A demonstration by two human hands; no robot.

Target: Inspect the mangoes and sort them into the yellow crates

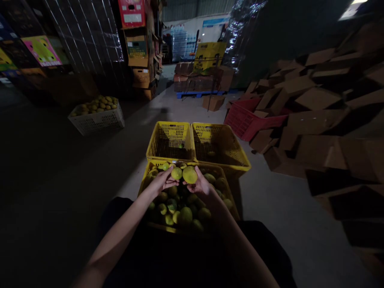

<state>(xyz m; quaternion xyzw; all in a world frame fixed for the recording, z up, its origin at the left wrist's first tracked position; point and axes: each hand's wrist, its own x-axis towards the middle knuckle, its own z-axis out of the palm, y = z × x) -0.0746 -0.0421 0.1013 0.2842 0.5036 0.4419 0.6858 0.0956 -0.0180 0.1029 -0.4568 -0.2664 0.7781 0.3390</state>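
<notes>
My left hand is closed around a yellow-green citrus fruit. In my right hand sits a larger yellow citrus fruit, held by thumb and fingers. The two fruits are side by side, almost touching, above a yellow plastic crate filled with green and yellow citrus fruits. Just beyond it stand two more yellow crates, left and right. A small green fruit lies in the left one and a dim fruit in the right one.
A white crate of yellow fruits stands on the floor at left. To the right are a red crate and a large heap of cardboard boxes. Further back are a blue pallet with boxes and a stack of cartons.
</notes>
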